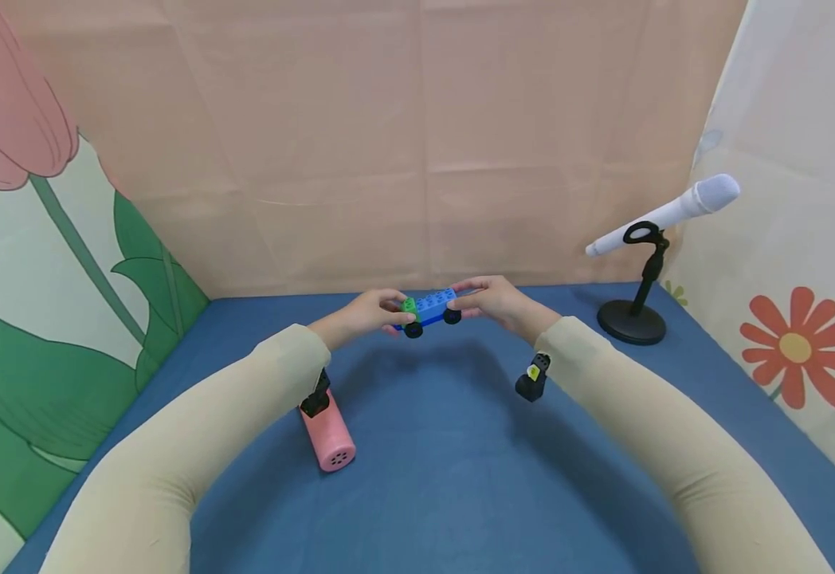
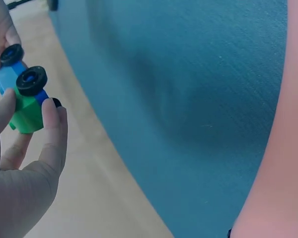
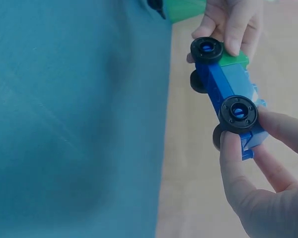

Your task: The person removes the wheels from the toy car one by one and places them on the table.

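The toy car (image 1: pixel 433 306) and its wheels (image 3: pixel 226 117) look like smooth, hard plastic, the pink cylinder (image 1: pixel 329 435) like smooth plastic with a soft sheen, the blue table covering (image 1: pixel 417 486) like matt cloth, and the sleeves (image 1: pixel 650 402) like matt fabric.

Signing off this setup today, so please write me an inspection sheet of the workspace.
Surface: flat blue tabletop, soft shadows across it.
Job's things: black-wheeled blue-and-green plastic toy car, held above the tabletop.
Clutter: pink cylinder with a holed end, lying down; slim white microphone on a round-based black stand.
Hands: left hand pinches the car's green end; right hand holds its blue end.
Cables: nothing seen.
Surroundings: plain beige backdrop; flower-printed side panels.
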`<action>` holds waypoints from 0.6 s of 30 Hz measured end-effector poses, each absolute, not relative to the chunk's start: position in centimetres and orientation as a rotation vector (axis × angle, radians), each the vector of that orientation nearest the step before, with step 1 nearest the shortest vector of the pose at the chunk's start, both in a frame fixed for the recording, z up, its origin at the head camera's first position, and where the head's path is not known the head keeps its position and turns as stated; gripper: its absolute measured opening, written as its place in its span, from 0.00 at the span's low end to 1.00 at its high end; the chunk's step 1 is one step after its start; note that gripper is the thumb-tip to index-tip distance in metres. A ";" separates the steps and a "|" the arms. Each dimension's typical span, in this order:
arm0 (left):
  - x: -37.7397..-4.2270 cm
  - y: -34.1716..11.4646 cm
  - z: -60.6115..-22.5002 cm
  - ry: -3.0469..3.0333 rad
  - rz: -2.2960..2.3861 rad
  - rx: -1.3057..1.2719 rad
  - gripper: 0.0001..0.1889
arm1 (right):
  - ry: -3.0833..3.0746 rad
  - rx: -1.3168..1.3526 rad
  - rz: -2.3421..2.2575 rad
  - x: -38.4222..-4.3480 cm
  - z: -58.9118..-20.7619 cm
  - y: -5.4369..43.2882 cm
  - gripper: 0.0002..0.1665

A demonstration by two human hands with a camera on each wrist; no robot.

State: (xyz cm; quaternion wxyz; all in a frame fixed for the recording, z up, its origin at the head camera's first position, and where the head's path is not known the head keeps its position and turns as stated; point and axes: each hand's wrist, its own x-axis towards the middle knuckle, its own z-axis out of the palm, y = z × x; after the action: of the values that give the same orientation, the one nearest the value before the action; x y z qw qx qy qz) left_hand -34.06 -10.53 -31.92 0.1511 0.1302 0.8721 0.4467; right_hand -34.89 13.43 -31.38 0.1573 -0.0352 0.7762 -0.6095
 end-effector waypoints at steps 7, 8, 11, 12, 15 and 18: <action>-33.2 -11.0 -30.5 2.502 1.346 0.390 0.25 | 2.247 -0.157 -1.716 -34.2 -29.2 13.2 0.28; -33.1 -11.1 -30.3 2.504 1.349 0.395 0.24 | 2.255 -0.160 -1.706 -34.0 -28.9 13.1 0.28; -32.8 -11.3 -30.2 2.513 1.358 0.417 0.24 | 2.277 -0.175 -1.684 -33.7 -28.3 13.0 0.27; -32.7 -11.3 -30.2 2.517 1.359 0.424 0.24 | 2.284 -0.179 -1.679 -33.6 -28.1 12.9 0.27; -32.4 -11.4 -30.2 2.513 1.367 0.432 0.24 | 2.298 -0.194 -1.666 -33.3 -27.5 12.8 0.27; -32.0 -11.5 -30.2 2.505 1.363 0.417 0.24 | 2.315 -0.203 -1.632 -33.1 -27.1 12.8 0.27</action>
State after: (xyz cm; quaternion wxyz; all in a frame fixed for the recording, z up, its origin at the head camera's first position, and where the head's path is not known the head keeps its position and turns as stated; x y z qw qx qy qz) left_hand -31.99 -11.51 -30.23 0.1294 0.1435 0.8618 0.4690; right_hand -33.09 12.77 -27.11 0.1503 -0.0706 0.8059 -0.5683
